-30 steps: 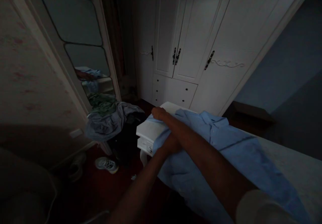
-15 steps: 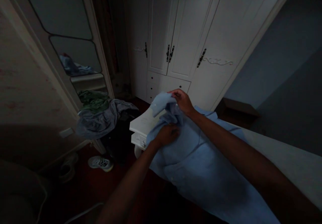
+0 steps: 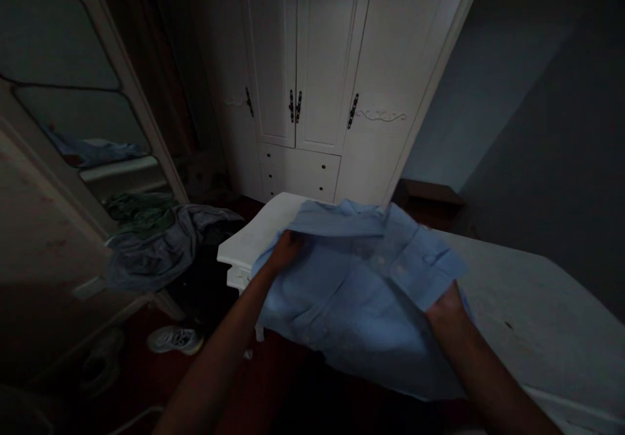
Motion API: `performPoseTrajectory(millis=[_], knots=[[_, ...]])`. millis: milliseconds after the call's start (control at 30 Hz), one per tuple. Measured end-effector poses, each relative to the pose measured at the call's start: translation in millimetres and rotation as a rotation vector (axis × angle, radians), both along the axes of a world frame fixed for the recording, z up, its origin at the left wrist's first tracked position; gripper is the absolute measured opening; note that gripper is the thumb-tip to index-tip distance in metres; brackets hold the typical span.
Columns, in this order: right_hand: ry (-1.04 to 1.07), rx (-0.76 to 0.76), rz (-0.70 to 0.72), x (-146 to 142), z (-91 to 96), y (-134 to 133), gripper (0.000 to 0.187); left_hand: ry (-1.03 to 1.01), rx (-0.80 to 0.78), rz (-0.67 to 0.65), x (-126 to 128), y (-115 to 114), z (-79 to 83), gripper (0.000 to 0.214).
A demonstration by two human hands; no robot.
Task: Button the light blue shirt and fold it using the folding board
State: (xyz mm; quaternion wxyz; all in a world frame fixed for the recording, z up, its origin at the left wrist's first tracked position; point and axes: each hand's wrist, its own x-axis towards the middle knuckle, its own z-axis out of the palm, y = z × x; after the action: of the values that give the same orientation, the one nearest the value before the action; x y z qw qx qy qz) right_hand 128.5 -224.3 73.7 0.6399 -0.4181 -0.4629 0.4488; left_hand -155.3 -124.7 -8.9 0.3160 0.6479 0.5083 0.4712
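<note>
A light blue button-up shirt (image 3: 336, 292) lies spread over the white table and hangs over its near edge. At the shirt's left side, my left hand (image 3: 288, 249) is closed on the cloth by a long folded band of fabric. My right hand (image 3: 446, 305) is at the shirt's right side, under a raised flap of cloth. That flap covers its fingers, so their grip cannot be seen. Pale buttons show near the middle of the shirt.
The white table (image 3: 527, 292) extends to the right. A white wardrobe (image 3: 317, 51) stands behind it. Grey and green clothes (image 3: 156, 246) are heaped at left, beside a mirrored panel (image 3: 83, 122). A sneaker (image 3: 174, 340) rests on the dark red floor.
My right hand has moved right and nearer, from the raised fabric end to under the shirt's right side. My left hand has shifted to its left edge. The shirt lies flatter, and the view has turned right.
</note>
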Motion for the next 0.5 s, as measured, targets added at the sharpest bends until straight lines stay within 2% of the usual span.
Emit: performPoseTrajectory(millis=[133,267,367,500], knots=[[0.060,-0.068,0.014,-10.5,-35.9,-49.7,0.040,-0.138,-0.026,0.026,4.0,-4.7,17.5,0.036],[0.100,-0.097,0.001,-20.8,-61.9,-77.9,0.036,-0.276,-0.183,0.025,4.7,-16.3,32.0,0.029],[-0.068,-0.101,-0.058,-22.0,-75.9,-93.1,0.044,-0.358,-0.378,0.072,2.3,-24.4,43.6,0.019],[-0.394,-0.155,-0.052,-26.9,-86.0,-114.3,0.049,-0.146,-0.516,0.153,-6.7,-33.2,62.2,0.010]])
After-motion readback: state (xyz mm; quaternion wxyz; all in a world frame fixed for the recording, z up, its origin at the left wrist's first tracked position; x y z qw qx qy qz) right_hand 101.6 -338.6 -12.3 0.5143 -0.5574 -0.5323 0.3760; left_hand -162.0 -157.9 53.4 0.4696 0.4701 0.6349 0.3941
